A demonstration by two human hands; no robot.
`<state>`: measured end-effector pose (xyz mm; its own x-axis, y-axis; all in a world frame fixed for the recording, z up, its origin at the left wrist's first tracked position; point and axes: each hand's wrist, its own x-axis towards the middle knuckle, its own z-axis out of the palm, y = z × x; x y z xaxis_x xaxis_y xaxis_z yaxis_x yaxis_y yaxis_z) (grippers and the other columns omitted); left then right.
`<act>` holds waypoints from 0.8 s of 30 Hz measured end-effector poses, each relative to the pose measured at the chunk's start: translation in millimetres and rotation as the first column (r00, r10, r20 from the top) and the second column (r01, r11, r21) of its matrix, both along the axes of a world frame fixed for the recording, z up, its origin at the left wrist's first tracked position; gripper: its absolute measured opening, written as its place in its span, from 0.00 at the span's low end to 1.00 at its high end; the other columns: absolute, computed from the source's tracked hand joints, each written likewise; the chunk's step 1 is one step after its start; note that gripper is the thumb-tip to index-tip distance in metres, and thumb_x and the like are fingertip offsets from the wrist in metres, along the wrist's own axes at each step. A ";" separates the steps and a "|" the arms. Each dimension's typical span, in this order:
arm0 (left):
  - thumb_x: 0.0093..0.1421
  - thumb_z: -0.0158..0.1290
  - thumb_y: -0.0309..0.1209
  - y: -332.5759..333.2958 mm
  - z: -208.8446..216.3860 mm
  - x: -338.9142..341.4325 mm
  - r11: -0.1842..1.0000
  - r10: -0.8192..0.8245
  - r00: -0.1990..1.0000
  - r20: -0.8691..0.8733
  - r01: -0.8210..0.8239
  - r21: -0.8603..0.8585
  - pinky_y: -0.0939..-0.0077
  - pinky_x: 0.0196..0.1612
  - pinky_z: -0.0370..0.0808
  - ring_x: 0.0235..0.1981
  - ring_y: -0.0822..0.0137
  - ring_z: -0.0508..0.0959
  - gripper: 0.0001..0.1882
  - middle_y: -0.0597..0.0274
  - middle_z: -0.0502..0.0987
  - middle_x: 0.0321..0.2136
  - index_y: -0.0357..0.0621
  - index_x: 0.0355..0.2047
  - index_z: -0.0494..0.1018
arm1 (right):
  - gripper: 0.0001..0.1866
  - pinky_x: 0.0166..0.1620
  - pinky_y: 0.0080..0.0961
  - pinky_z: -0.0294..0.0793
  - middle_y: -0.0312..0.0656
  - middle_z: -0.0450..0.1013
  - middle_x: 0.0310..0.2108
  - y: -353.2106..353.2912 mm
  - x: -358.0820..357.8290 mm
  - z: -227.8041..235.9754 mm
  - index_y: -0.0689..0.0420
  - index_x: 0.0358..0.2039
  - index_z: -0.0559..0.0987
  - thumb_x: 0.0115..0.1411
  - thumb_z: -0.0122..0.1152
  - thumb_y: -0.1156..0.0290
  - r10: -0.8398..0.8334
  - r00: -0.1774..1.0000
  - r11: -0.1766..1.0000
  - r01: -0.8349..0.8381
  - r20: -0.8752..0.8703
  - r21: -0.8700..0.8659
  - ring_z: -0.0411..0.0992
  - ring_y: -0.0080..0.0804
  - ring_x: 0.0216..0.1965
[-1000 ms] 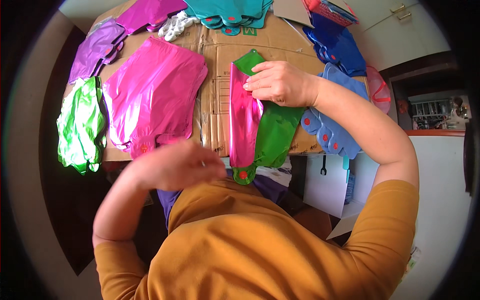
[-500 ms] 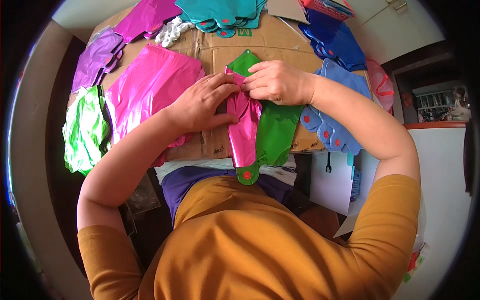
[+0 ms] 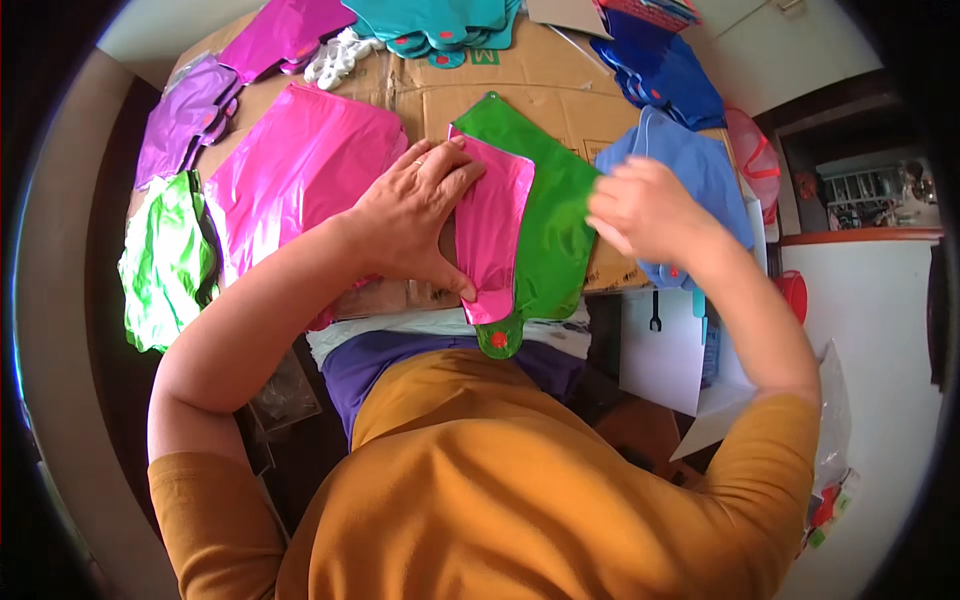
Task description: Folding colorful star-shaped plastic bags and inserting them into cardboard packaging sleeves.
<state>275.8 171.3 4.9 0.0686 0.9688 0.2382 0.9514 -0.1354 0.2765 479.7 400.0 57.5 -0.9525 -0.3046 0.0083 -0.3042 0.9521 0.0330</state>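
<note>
Moved since half a second ago: the right hand (image 3: 655, 215), off the pink panel (image 3: 490, 215) and over to the right edge of the green foil piece (image 3: 550, 220). We find the green foil piece on the cardboard-topped bench (image 3: 545, 78), its rounded tab overhanging the near edge. Well to its right, we note a dark shelf recess (image 3: 815, 150) above a pale cabinet (image 3: 870, 330). We count one pink panel over its left part; left of it, one pink stack (image 3: 300, 180), one lime pile (image 3: 165, 260) and one lilac stack (image 3: 180, 120); beyond it, one magenta stack (image 3: 285, 40), one white bundle (image 3: 342, 58) and one teal stack (image 3: 440, 18); to its right, two blue stacks (image 3: 690, 165). The left hand (image 3: 410, 210) rests on the panel, grip spread, thumb lowered to the bottom corner. The right grip is curled; we cannot tell whether it holds anything. The panel, rumpled earlier, lies flatter.
</note>
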 end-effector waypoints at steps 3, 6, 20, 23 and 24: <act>0.27 0.62 0.71 -4.0 -0.5 4.1 0.999 0.038 0.999 -0.022 -0.038 -0.033 0.54 0.69 0.49 0.61 0.50 0.62 0.66 0.45 0.62 0.55 0.37 0.60 0.59 | 0.19 0.32 0.35 0.73 0.46 0.75 0.24 -39.1 57.5 10.0 0.60 0.24 0.78 0.54 0.64 0.54 -0.480 0.792 0.792 0.576 0.378 -0.201 0.75 0.43 0.28; 0.27 0.64 0.69 -4.8 2.7 6.4 0.996 0.044 0.996 -0.075 -0.049 -0.076 0.52 0.68 0.50 0.62 0.44 0.60 0.66 0.42 0.60 0.57 0.44 0.63 0.58 | 0.29 0.37 0.31 0.74 0.52 0.78 0.28 -75.0 103.3 -39.0 0.61 0.31 0.83 0.57 0.59 0.42 -0.544 0.568 0.360 0.823 0.617 -0.441 0.78 0.38 0.33; 0.31 0.65 0.63 0.8 2.2 17.8 0.973 0.095 0.988 -0.125 -0.119 -0.196 0.54 0.68 0.50 0.64 0.44 0.57 0.62 0.42 0.58 0.59 0.51 0.65 0.55 | 0.13 0.24 0.18 0.73 0.41 0.78 0.34 -106.9 52.2 -43.0 0.60 0.38 0.77 0.61 0.61 0.62 -0.377 0.526 -0.415 0.640 0.762 -0.647 0.79 0.30 0.27; 0.32 0.68 0.57 9.1 0.6 10.2 0.963 0.136 0.977 -0.163 -0.169 -0.212 0.55 0.66 0.56 0.64 0.45 0.57 0.61 0.46 0.58 0.59 0.51 0.66 0.54 | 0.13 0.25 0.16 0.72 0.39 0.78 0.35 -96.1 35.5 -34.4 0.60 0.38 0.77 0.61 0.61 0.63 -0.414 0.513 -0.328 0.686 0.752 -0.649 0.79 0.27 0.27; 0.32 0.68 0.58 10.5 0.7 8.9 0.960 0.145 0.978 -0.151 -0.176 -0.216 0.55 0.66 0.56 0.63 0.45 0.57 0.62 0.45 0.58 0.60 0.51 0.66 0.54 | 0.12 0.25 0.16 0.72 0.39 0.78 0.34 -90.1 32.4 -35.1 0.60 0.38 0.77 0.61 0.60 0.63 -0.423 0.504 -0.320 0.695 0.753 -0.644 0.78 0.27 0.27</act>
<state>284.7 181.8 5.7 -0.0763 0.9970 0.0099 0.9855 0.0739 0.1527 512.1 309.9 22.3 -0.6869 0.5077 -0.5199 0.5252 -0.1477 -0.8381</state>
